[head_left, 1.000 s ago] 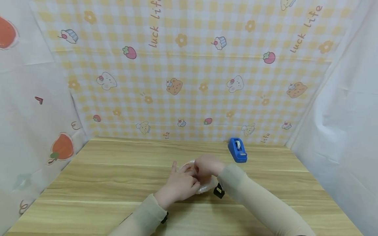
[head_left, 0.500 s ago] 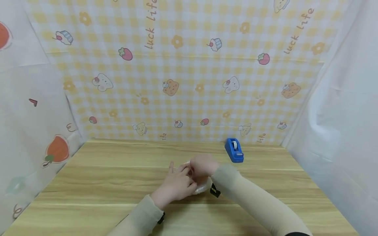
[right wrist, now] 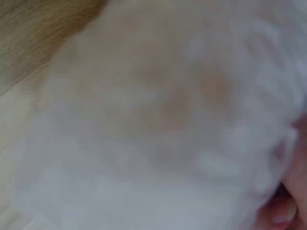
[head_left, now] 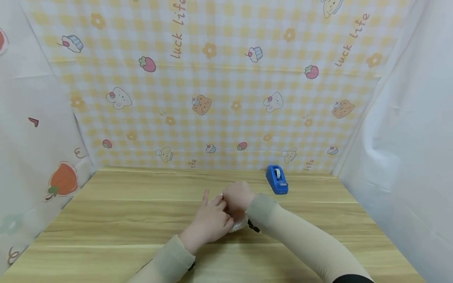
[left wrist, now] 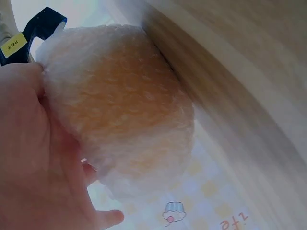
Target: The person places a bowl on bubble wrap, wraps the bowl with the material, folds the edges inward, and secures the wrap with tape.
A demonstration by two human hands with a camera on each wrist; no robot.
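A bundle in clear bubble wrap (left wrist: 129, 96) stands on the table; something orange shows through it, its kind hidden. My left hand (head_left: 210, 222) rests on the bundle's near left top with fingers spread, the little finger sticking out straight. Bent over the top from the right, my right hand (head_left: 238, 196) has curled fingers and pinches the wrap near its edge. Between the two hands only a small part of the bundle shows in the head view. In the right wrist view the bubble wrap (right wrist: 144, 124) fills most of the picture, blurred, with a curled fingertip (right wrist: 283, 213) beside it.
A blue tape dispenser (head_left: 277, 181) with a roll of tape stands at the back right of the wooden table (head_left: 141, 204). A yellow checked cloth (head_left: 219, 86) hangs behind, with white cloths at both sides. A black strap with a yellow label (left wrist: 14, 45) shows in the left wrist view.
My right hand has shifted slightly leftward over the bundle and covers more of it. The left hand stays on the wrap. The head view has turned slightly right.
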